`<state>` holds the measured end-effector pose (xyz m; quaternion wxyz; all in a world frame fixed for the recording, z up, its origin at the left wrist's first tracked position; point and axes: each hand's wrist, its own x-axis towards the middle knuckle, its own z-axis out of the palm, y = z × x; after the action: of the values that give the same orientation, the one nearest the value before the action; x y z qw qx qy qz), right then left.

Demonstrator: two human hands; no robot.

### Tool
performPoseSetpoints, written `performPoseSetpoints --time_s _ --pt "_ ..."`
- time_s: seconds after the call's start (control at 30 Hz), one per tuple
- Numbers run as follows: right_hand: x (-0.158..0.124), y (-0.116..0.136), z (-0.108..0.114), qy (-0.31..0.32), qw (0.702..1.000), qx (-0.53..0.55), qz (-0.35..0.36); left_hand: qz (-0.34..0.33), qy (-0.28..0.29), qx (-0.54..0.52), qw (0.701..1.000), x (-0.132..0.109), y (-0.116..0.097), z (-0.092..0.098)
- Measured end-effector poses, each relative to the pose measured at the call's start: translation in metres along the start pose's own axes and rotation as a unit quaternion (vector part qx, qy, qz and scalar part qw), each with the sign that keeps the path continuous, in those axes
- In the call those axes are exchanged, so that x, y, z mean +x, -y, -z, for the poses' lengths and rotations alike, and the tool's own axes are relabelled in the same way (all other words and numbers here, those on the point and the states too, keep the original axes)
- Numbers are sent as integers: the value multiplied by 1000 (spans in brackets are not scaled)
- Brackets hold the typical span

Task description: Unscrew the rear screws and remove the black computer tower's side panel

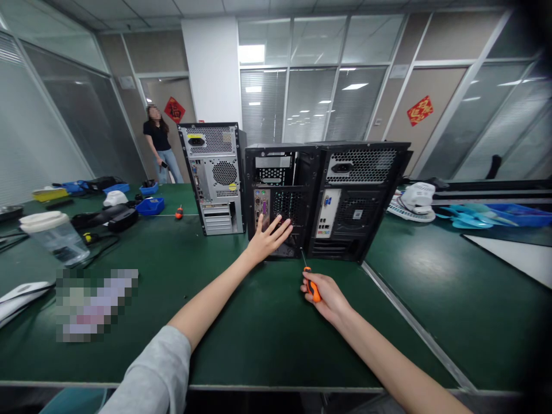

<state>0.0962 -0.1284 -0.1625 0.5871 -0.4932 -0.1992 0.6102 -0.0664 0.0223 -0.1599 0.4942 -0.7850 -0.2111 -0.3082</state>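
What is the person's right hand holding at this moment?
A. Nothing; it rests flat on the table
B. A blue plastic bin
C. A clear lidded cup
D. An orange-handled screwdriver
D: the right hand grips an orange-handled screwdriver, tip pointing toward the black computer case, whose back panel the open left hand touches.

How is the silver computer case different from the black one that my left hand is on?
The silver case has a pale grey rear panel; the black case has a dark one. The silver case stands further back on the green table, untouched; the left hand lies flat against the black case. Both stand upright, rear panels facing the camera.
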Motion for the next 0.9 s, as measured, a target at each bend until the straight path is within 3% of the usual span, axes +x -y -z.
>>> performPoseSetpoints --time_s 0.37,0.57,0.77,0.9 --pt "-1 1 -1 6 1000 -2 -18 1 43 -39 998 -3 -1 -4" --pt "-3 2 -2 3 999 -7 -31 2 26 -28 999 -2 -1 -3" --pt "-4 4 -2 0 999 -9 -41 1 43 -37 998 -2 -1 -3" --pt "-4 4 -3 3 999 -6 -46 0 19 -18 1000 -1 0 -1"
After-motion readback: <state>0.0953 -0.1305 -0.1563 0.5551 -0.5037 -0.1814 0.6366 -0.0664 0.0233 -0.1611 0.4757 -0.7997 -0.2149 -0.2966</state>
